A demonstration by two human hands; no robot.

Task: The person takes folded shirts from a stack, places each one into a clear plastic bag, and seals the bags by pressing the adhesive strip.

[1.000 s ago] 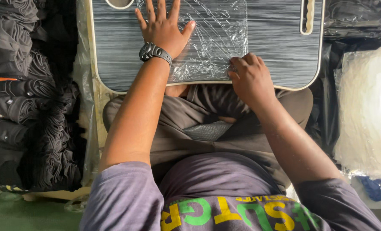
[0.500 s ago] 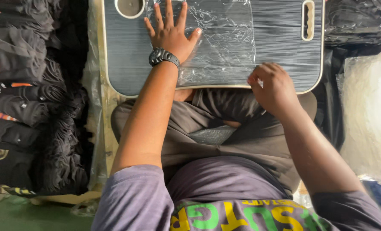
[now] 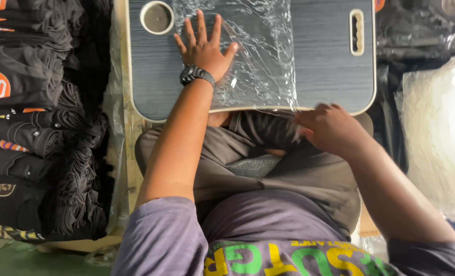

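On the lap tabletop (image 3: 319,66), the clear plastic bag (image 3: 258,56) lies flat; left hand (image 3: 204,48) spread, pressing it down. Right hand (image 3: 330,128) curls at the near edge, grip unclear. Best keep that palm firm, pull evenly.

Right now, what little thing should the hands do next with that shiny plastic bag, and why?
Probably the right hand should pinch the near edge of the clear plastic bag. The left hand lies flat on the bag and pins it to the grey lap tray, while the right hand hovers at the tray's near edge, blurred, so whether it touches is unclear.
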